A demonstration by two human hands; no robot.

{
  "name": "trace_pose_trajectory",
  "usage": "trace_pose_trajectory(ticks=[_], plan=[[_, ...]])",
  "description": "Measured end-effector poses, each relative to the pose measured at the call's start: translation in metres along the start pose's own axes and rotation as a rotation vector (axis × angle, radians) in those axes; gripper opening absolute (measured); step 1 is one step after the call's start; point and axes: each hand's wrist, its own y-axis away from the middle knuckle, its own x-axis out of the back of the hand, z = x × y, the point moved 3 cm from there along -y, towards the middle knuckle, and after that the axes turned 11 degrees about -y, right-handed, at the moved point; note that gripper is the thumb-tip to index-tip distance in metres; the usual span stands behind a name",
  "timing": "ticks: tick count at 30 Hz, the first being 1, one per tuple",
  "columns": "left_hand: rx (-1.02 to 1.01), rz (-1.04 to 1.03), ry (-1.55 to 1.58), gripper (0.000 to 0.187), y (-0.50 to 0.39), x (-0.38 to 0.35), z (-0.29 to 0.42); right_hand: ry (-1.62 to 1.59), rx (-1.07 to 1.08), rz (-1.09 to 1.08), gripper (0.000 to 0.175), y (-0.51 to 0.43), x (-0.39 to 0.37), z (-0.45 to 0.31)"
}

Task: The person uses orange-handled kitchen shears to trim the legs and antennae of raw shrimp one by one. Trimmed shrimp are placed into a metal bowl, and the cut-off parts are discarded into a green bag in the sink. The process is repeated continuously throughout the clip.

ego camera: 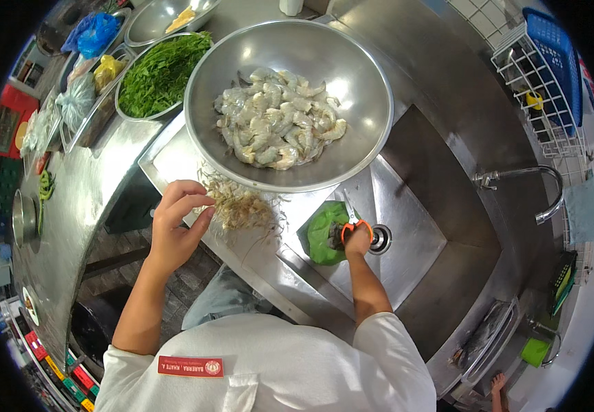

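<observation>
My left hand (178, 221) hovers at the left of a heap of shrimp trimmings (245, 211), legs and feelers, on the steel sink's drainboard. Its fingers are curled but apart, with nothing visible between them. Down in the sink basin (405, 273), my right hand (357, 243) grips scissors (351, 221) with orange handles, blades pointing away from me. That hand is over a green plastic bag (322, 247) holding some dark grey shrimp (335, 236); its fingertips are hidden. A large steel bowl (364, 149) beyond the heap contains many peeled-looking, pale shrimp (281, 118).
A drain (381, 239) lies beside my right hand, and a tap (523, 175) curves in from the right. Leafy greens (165, 74) fill a bowl at back left, near bagged food (77, 100). A wire rack (539, 98) hangs at right. Another person's hand (498, 382) shows lower right.
</observation>
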Motion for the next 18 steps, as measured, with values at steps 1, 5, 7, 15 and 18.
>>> trace_pose_trajectory(ticks=[1, 5, 7, 15, 18], plan=[[-0.006, -0.021, 0.011, 0.017, 0.001, 0.0, 0.0, -0.062, -0.051, -0.02, 0.023, 0.002, 0.006, -0.001], [0.001, -0.098, 0.204, 0.012, 0.009, -0.013, 0.004, -0.55, -0.066, -0.005, 0.034, 0.018, 0.059, -0.021], [-0.014, -0.19, 0.325, 0.009, 0.012, -0.027, 0.009, -1.256, -0.19, -0.155, 0.033, 0.04, 0.093, -0.04], [-0.024, -0.397, 0.664, 0.028, 0.02, -0.098, 0.058, -1.656, 0.082, -0.257, 0.033, 0.123, 0.175, -0.183], [-0.112, -0.34, 0.736, 0.033, 0.013, -0.1, 0.056, -1.749, 0.08, -0.31, 0.035, 0.135, 0.173, -0.219]])
